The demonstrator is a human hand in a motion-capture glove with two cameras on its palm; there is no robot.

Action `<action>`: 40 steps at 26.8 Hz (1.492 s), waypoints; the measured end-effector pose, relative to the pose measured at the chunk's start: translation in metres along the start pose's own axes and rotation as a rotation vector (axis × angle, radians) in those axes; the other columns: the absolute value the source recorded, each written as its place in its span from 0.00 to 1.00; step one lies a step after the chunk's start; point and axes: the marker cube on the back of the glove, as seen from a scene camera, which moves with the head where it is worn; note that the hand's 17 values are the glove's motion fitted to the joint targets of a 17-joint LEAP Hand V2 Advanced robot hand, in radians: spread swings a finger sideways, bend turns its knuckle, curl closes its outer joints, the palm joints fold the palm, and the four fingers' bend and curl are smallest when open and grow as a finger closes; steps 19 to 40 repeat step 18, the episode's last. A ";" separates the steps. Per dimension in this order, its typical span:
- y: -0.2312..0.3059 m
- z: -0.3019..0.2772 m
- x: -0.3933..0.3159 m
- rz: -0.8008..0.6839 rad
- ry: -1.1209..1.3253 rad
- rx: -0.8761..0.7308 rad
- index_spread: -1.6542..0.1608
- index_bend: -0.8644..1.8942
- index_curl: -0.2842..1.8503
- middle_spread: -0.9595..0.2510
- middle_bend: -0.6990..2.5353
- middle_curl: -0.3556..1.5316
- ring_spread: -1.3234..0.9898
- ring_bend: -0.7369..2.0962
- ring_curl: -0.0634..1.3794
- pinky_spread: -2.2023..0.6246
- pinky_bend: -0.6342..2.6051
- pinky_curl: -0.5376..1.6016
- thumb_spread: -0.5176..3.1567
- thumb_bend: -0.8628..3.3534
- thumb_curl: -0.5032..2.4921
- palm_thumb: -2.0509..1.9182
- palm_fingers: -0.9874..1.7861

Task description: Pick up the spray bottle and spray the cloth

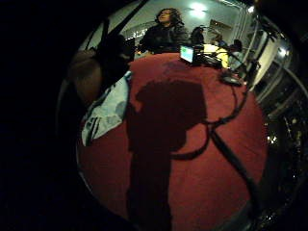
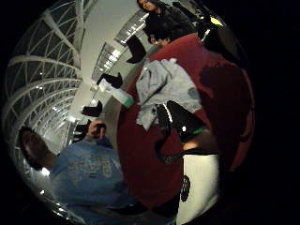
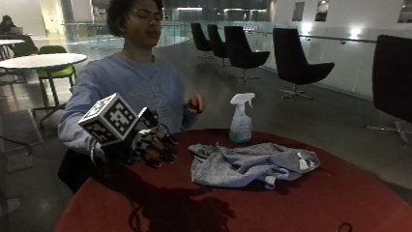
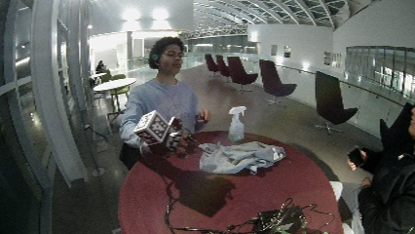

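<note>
The spray bottle (image 3: 241,119) stands upright at centre frame, behind the crumpled grey cloth (image 3: 252,164) on the red table (image 3: 334,193). The gloved right hand (image 3: 151,145), at left, hangs loosely curled and empty. The bottle looks light, rigid and smooth, best taken round the neck below the trigger.

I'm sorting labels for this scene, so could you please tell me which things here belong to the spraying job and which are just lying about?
Job:
- bottle, upright on the table, not yet picked up
- cloth, crumpled beside it
- gloved hand, raised over the table, holding nothing

Lying about:
- cables and a device at the table's far edge
- chairs behind
</note>
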 end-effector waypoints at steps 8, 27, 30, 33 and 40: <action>0.018 -0.023 0.039 0.017 0.171 -0.034 0.75 0.37 0.29 0.75 0.29 0.42 0.55 0.40 0.29 0.84 0.24 0.39 0.43 0.20 0.31 0.70 0.66; 0.018 -0.025 0.050 0.014 0.148 0.010 0.75 0.37 0.29 0.75 0.30 0.42 0.55 0.40 0.29 0.84 0.24 0.38 0.43 0.20 0.31 0.70 0.67; 0.018 -0.025 0.050 0.014 0.148 0.010 0.75 0.37 0.29 0.75 0.30 0.42 0.55 0.40 0.29 0.84 0.24 0.38 0.43 0.20 0.31 0.70 0.67; 0.018 -0.025 0.050 0.014 0.148 0.010 0.75 0.37 0.29 0.75 0.30 0.42 0.55 0.40 0.29 0.84 0.24 0.38 0.43 0.20 0.31 0.70 0.67; 0.018 -0.025 0.050 0.014 0.148 0.010 0.75 0.37 0.29 0.75 0.30 0.42 0.55 0.40 0.29 0.84 0.24 0.38 0.43 0.20 0.31 0.70 0.67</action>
